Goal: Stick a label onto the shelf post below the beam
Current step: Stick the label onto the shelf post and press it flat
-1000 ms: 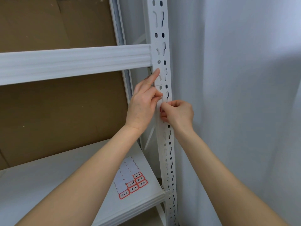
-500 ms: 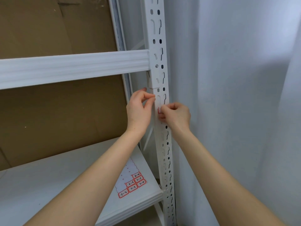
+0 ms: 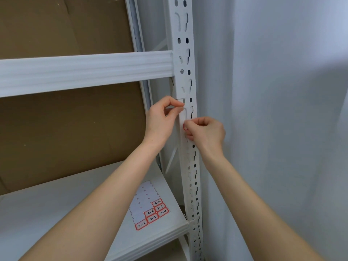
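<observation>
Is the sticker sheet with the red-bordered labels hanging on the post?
No, the sticker sheet lies flat on the lower shelf, to the left of the post.

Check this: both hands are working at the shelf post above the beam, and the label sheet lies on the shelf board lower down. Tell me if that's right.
Not quite. The head view shows the left hand and right hand at the shelf post below the beam, not above it. The label sheet does lie on the shelf board lower down.
</observation>
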`<state>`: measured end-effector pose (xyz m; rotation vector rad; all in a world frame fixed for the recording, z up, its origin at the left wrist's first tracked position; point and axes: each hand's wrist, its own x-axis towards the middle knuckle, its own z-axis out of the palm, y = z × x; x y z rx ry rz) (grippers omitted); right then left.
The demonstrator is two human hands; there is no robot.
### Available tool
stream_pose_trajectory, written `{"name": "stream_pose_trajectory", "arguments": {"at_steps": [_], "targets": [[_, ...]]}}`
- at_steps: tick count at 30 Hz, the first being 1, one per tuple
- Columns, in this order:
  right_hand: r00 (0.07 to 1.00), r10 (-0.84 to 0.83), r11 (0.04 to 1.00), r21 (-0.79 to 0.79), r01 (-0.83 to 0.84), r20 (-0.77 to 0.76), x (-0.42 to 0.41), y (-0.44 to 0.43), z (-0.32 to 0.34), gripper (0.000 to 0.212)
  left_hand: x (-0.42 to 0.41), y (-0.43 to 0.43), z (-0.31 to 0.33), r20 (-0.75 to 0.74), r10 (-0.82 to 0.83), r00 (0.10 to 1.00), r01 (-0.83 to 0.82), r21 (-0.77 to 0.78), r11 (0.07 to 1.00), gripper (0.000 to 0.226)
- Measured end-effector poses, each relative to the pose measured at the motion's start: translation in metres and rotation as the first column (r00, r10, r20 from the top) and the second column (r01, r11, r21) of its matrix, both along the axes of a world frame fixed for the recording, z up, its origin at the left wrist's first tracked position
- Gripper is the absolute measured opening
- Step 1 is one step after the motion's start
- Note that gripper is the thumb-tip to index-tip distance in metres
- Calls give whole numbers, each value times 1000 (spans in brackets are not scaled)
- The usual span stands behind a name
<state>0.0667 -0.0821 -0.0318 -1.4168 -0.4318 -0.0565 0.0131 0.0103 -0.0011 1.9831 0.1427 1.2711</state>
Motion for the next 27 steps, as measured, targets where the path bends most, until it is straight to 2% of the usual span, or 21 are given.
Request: {"name": "stream_pose_trajectory", "arguments": {"at_steps": [11, 13, 16, 18, 27], "targets": [[982, -84, 984, -140, 108, 171, -3, 8, 1, 7, 2, 0, -4, 37, 6, 999, -6, -3, 1000, 16], [989, -50, 993, -97, 64, 139, -2, 5, -3, 7, 2, 0, -4, 31, -4, 1000, 4, -4, 1000, 18], [996, 88, 993, 80, -89, 7, -1, -2, -9, 5, 1, 2, -3, 26, -24, 999, 24, 0, 1000, 21], [990, 138, 981, 143, -133, -24, 0, -5, -10, 2, 1, 3, -3, 27, -31, 999, 31, 2, 1000, 22], [994, -39, 997, -67, 46, 100, -2, 2, -4, 3, 3, 2, -5, 33, -9, 999, 10, -10, 1000, 17]]}}
